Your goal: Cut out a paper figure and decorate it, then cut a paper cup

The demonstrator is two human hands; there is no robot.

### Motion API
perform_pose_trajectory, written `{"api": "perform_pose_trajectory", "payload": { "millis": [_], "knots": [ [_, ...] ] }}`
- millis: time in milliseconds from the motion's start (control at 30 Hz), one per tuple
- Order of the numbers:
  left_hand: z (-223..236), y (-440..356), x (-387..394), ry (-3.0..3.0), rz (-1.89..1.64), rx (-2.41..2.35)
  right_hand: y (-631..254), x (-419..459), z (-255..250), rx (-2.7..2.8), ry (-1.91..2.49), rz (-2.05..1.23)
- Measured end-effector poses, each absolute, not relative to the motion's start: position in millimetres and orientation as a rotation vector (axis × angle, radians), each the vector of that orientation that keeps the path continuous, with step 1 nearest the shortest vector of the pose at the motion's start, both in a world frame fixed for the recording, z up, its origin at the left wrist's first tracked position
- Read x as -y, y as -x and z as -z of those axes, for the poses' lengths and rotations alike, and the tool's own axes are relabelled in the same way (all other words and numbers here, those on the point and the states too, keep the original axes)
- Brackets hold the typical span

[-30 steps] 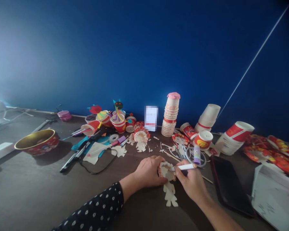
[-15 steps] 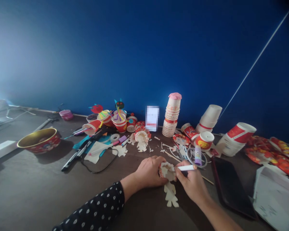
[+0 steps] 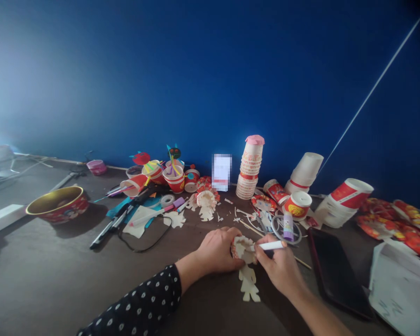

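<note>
Snugly, left hand [image 3: 217, 249] grips paper cutout [image 3: 243, 248], right hand [image 3: 280, 268] a marker [image 3: 270, 245].

Paper figure [image 3: 249, 285] partly hidden by left hand [image 3: 219, 249]; card [image 3: 221, 172] pixelated

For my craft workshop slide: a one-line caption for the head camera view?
Left hand steadies a paper figure while the right hand holds a white marker to it, a stack of paper cups behind.
</note>
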State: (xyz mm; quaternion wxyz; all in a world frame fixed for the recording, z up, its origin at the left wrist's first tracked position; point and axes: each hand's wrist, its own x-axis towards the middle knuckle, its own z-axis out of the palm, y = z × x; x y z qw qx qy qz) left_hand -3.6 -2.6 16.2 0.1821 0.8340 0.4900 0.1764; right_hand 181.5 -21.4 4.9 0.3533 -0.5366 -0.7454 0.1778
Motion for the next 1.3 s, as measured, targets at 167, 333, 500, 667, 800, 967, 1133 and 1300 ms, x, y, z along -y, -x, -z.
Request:
{"api": "perform_pose_trajectory", "payload": {
  "millis": [167, 333, 500, 667, 800, 967, 1133, 1300],
  "knots": [
    [-16.0, 3.3, 2.9, -2.336, -0.489, -1.396, -181.5, 21.1, -5.3, 1.926, 1.393, -0.425],
    [-18.4, 2.8, 3.5, -2.341, -0.471, -1.410, -181.4, 20.8, -4.6, 1.915, 1.417, -0.328],
    [-21.2, 2.6, 3.9, -2.342, -0.424, -1.426, -181.4, 22.0, -4.1, 1.903, 1.437, -0.290],
    [-19.6, 3.1, 2.9, -2.344, -0.452, -1.403, -181.6, 22.4, -4.4, 1.900, 1.442, -0.304],
    [-19.5, 2.6, 2.9, -2.336, -0.471, -1.401, -182.0, 21.4, -3.5, 1.923, 1.412, -0.314],
    [-20.8, 2.4, 3.7, -2.337, -0.446, -1.403, -181.3, 20.7, -2.9, 1.921, 1.411, -0.340],
    [-19.8, 2.5, 3.1, -2.337, -0.458, -1.405, -181.2, 21.1, -3.6, 1.933, 1.419, -0.386],
    [-18.5, 2.7, 2.4, -2.344, -0.484, -1.392, -181.3, 21.2, -4.7, 1.935, 1.423, -0.453]
  ]
}}
